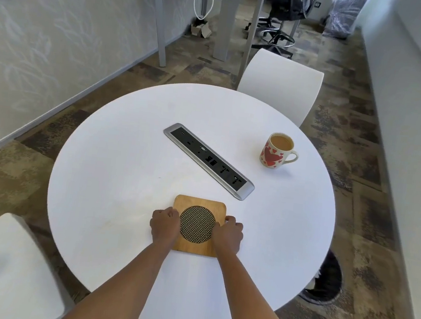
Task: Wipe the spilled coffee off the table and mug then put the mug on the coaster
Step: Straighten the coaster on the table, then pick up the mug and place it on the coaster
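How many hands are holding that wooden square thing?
2. The left hand grips the wooden coaster at its left edge, and the right hand grips its right edge, on the near side of the table. No other hands show.

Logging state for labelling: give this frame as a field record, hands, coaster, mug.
left hand: grips coaster at its left edge
right hand: grips coaster at its right edge
coaster: flat on table, near side, nothing on it
mug: upright, holds coffee, far right, apart from coaster
power strip: set in table between coaster and mug
spill: none visible
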`<move>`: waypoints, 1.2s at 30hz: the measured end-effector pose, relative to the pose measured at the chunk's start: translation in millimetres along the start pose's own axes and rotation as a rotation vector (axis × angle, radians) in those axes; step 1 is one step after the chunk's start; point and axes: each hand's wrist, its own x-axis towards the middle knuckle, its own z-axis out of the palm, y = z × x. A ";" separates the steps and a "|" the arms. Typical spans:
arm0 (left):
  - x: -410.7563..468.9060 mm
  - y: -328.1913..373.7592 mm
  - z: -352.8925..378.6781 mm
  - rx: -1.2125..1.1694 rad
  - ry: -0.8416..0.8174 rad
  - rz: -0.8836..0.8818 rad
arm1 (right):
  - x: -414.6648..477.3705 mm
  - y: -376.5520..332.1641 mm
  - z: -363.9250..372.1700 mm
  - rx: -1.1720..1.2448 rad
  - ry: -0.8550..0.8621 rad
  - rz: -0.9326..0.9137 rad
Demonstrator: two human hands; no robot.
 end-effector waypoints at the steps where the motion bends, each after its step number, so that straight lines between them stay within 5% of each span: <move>1: -0.1 -0.8 0.2 -0.001 0.001 0.001 | -0.3 0.6 0.0 -0.006 -0.003 -0.005; 13: -0.4 -1.9 2.1 0.074 0.007 0.057 | 0.5 2.7 -9.5 -0.103 0.013 -0.134; 36: 87.9 151.9 17.3 0.059 -0.176 0.619 | 117.6 -102.6 -119.3 0.170 0.466 -0.139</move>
